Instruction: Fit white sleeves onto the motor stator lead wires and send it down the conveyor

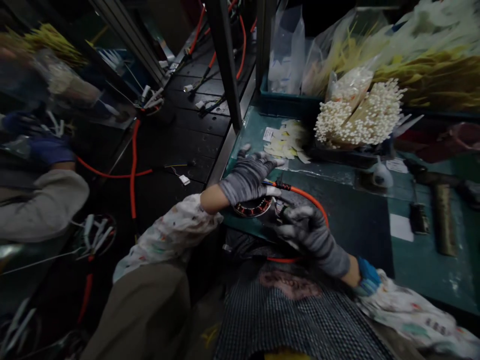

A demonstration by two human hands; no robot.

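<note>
A round motor stator (252, 207) with copper-coloured windings lies on the green bench mat close to my body. My left hand (249, 177), in a grey striped glove with white fingertips, rests over it with its fingers stretched out and its thumb by the wires. An orange cable (313, 199) loops from the stator round to the right. Beside the stator, my right hand (311, 230), gloved alike, is closed around the thin wires (279, 209) at its edge. The fingers partly hide these wires and the stator.
White-tipped sleeves (360, 115) stand bundled behind the bench mat, near pale yellow strips (288, 140). A hammer-like tool (444, 215) lies at right. Left of the metal post (227, 65), a dark conveyor (191, 130) carries orange-cabled parts. A co-worker's gloved hand (52, 147) is at far left.
</note>
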